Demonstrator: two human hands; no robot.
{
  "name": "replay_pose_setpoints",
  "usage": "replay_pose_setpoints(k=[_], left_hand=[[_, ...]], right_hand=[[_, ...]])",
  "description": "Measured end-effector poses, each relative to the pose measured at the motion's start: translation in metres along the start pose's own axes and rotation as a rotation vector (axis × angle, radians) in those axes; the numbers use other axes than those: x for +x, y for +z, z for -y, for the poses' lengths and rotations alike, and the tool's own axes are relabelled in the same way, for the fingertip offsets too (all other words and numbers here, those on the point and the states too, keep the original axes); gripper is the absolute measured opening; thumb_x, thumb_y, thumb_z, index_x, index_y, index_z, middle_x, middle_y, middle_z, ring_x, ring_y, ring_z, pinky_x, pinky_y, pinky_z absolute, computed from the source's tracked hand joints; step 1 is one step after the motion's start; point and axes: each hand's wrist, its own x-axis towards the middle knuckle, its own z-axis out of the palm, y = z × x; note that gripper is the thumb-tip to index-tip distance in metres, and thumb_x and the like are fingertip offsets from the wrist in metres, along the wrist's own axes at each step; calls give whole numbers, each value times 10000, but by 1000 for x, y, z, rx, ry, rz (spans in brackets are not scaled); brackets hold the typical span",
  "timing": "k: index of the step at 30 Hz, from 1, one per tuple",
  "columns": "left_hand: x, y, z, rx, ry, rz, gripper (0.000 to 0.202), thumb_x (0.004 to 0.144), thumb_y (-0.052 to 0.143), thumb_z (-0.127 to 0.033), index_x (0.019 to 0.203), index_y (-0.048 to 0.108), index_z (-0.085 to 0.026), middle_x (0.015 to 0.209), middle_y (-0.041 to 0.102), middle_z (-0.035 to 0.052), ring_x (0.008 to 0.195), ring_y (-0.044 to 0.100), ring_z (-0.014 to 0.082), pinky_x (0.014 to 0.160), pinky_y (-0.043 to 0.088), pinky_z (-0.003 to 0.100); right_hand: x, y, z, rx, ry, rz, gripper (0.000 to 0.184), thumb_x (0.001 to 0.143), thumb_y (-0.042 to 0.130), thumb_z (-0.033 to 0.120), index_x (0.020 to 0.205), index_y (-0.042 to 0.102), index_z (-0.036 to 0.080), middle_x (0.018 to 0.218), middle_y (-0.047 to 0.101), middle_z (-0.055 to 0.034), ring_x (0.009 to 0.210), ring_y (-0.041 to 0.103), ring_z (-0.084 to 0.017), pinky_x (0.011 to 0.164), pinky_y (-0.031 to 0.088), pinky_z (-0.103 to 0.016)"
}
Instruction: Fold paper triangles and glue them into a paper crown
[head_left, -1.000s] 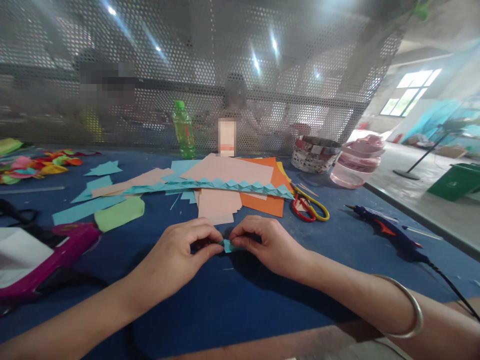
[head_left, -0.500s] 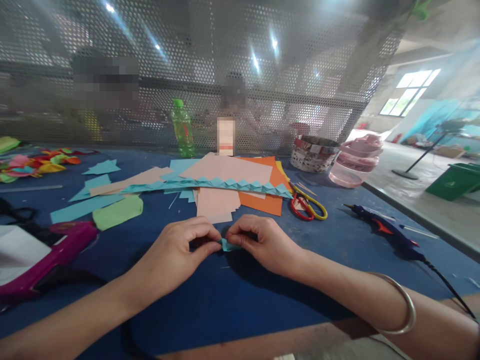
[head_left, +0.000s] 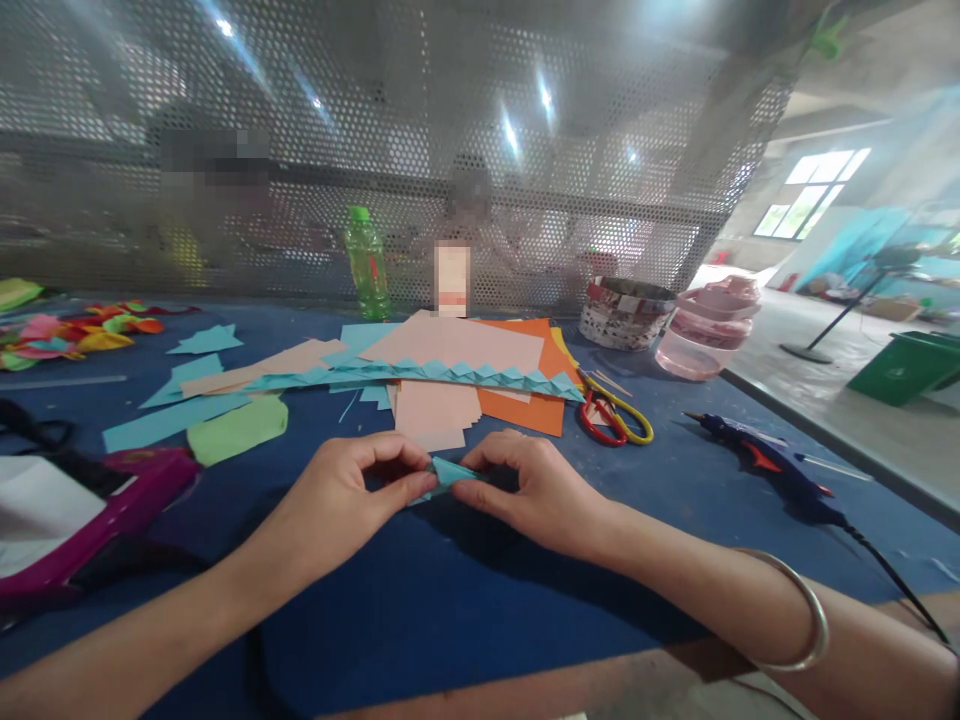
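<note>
Between my two hands, just above the blue tabletop, is a small folded piece of light blue paper [head_left: 448,472]. My left hand [head_left: 367,485] pinches its left end between thumb and fingers. Its right side is pinched by my right hand [head_left: 529,485], whose wrist wears a metal bangle [head_left: 817,620]. Beyond the hands, a long folded light blue paper strip [head_left: 420,374] with a zigzag edge lies across pink paper sheets [head_left: 457,340] and orange paper [head_left: 551,350].
Red-and-yellow scissors [head_left: 616,415] lie right of the papers. A glue gun [head_left: 769,460] rests at the right, near a pink bottle [head_left: 705,330] and a round container [head_left: 626,310]. A magenta object [head_left: 161,490] sits left; a green bottle [head_left: 367,265] stands behind.
The light blue paper has been turned between my fingers, and more of it shows as a pointed fold. My fingers have shifted slightly apart; both hands still pinch it.
</note>
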Motion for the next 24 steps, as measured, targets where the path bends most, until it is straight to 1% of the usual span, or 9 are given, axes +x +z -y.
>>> replay_pose_setpoints(k=[3,6,10,16,18,21,23,24], left_hand=[[0,0,-2,-71,-28,7,242,739,667,-432,727,689,-191,669,656,-5,669,564,153,629,432,243],[1,1,-3,-140,-75,16,261,699,692,-443,723,693,-183,671,668,4,664,581,157,631,447,247],[2,3,-4,-178,-131,7,296,653,715,-460,739,705,-177,690,681,14,664,599,162,635,460,253],[2,1,-5,-233,-170,28,324,635,737,-479,737,699,-173,685,678,14,646,594,158,605,460,250],[1,0,-5,-259,-177,57,337,650,736,-484,774,707,-172,709,688,19,653,599,157,605,465,247],[-2,-1,-6,-286,-180,155,361,715,694,-506,857,730,-176,778,712,33,694,616,164,628,484,250],[-3,-1,-7,-270,-167,209,354,745,669,-508,852,743,-178,769,712,31,690,615,168,620,491,251],[-3,-1,-8,-257,-155,217,341,747,667,-500,832,748,-180,751,709,28,682,613,170,614,494,252]], right_hand=[[0,0,0,14,32,12,172,857,650,329,836,700,166,762,661,-3,694,563,-111,631,400,-221],[0,0,1,-24,18,1,217,869,637,366,821,709,167,758,667,-11,709,567,-122,655,403,-233],[1,-1,0,-54,-23,18,234,896,612,329,766,704,158,734,658,-17,707,566,-120,660,402,-230],[1,-2,0,39,-1,36,217,894,614,293,751,704,156,720,666,-8,686,575,-109,626,401,-211],[1,-3,2,50,9,23,213,888,617,291,747,702,157,718,666,-5,685,578,-109,629,404,-213],[1,-4,4,46,18,-1,221,889,609,290,737,698,157,714,661,-3,684,577,-109,633,404,-218],[1,-4,5,45,25,-17,220,889,605,288,735,694,159,714,657,-2,688,576,-109,634,403,-219],[1,-3,5,47,26,-24,217,887,606,287,733,691,160,713,655,0,688,576,-108,635,403,-219]])
